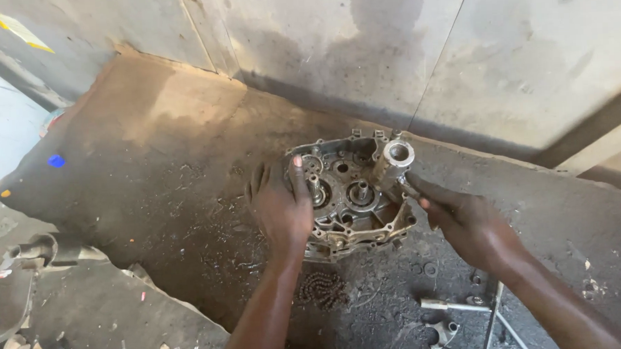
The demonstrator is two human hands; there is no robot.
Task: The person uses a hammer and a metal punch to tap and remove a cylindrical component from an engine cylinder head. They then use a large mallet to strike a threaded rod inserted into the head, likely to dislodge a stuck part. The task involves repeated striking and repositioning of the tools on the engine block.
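Hands [282, 208] [463, 221] cover engine case [352, 194] edges; right grip unclear.

Dusty concrete floor [151, 152], engine crankcase half [352, 194] on it, coiled chain [323, 290], metal rod [447, 305], small washers [429, 267]

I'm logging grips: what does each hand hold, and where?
Left hand steadies the engine case at its left rim; right hand grips a metal cylinder near its lower end.
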